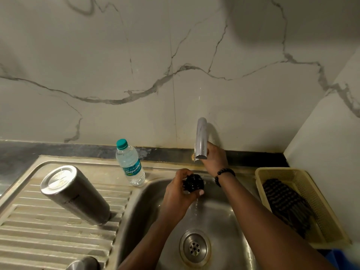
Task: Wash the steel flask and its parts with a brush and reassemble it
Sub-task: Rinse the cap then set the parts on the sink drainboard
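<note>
The marble wall (175, 65) closes the far side and turns a corner at the right, hemming the desk (253, 154) to a dark strip along its foot; the steel sink (224, 217) fills the near middle, its basin holding only running water and the drain (195, 247), with open steel around the drain; the ribbed drainboard (48, 230) spreads to the left, its raised edge running along the back. The steel flask (75, 194) stands upside down on the drainboard, base up, well apart from the hands; a rounded steel part (83, 264) shows at the bottom edge, what it is I cannot tell. A yellow plastic basket (272, 172) sits at the right of the basin, holding a dark striped cloth (286, 203); a water bottle (130, 162) with a teal cap stands on the sink rim behind the flask. The tap spout (201, 139) arches over the basin; the right hand (215, 158), with a bead bracelet (224, 175) on the wrist, reaches behind the spout, its grip hidden there, so I cannot tell how the fingers lie. The left hand (179, 193) pinches a black flask part (194, 183) between thumb and curled fingers under the tap stream.
</note>
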